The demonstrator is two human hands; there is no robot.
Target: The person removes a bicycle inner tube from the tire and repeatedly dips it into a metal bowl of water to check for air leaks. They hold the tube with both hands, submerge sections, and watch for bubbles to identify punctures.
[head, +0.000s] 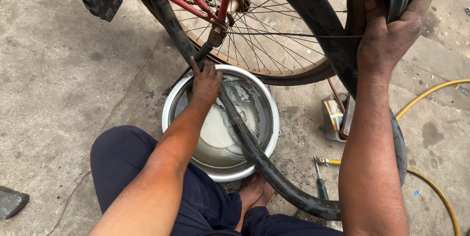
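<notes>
Inner tube (254, 153) in L hand (205, 82) fingers over basin (169, 111), R hand (391, 30) fingers clamped on it

Both forearms bare, no sleeves in view. Left hand (205, 82) and right hand (391, 30) bare, no gloves, smudged with dark grime. Dark navy trousers (147, 167), creased at knee. Bare foot (254, 192), possibly sandalled; unclear.

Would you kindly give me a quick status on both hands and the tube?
Left hand presses inner tube into water basin. Right hand grips tube's upper loop. Bicycle wheel close behind; nothing blocking.
</notes>
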